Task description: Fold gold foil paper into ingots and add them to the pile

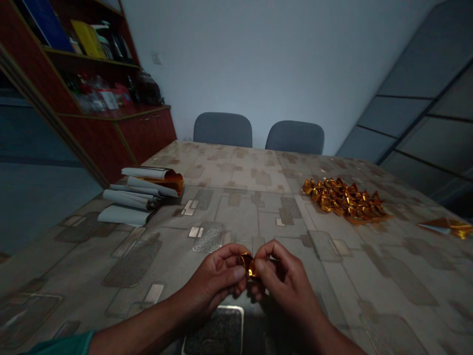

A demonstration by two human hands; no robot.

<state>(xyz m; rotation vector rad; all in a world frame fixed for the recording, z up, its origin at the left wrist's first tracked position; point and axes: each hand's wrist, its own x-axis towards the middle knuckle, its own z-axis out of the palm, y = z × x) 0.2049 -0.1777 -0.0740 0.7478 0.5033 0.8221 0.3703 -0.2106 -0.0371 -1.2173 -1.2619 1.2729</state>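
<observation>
two bare hands seen from above, held together over the near edge of the table. the left hand (216, 276) and the right hand (286, 282) are brought close, fingers curled rather than spread, with the thumb and forefingers of each pinching a small crumpled piece of gold foil (250, 266) between them. the fingers hide part of the piece, so its full shape cannot be told. a teal sleeve (59, 344) shows at the lower left, on the left forearm.

ahead and to the right of the hands, a heap of folded gold foil pieces (343, 201) lies on the patterned table cover (236, 170), well apart from the fingers. farther right of the hands, a loose gold foil sheet (445, 228) lies beyond the heap, not touching it. ahead and to the left of the hands, a stack of curled white-backed sheets (129, 197) rests on the cover, with orange-gold foil showing at its far end. beyond the table, straight ahead of the hands, stand two grey chair backs (222, 129) (294, 138); a dark red wooden cabinet (148, 133) with laden shelves stands ahead and to the left.
</observation>
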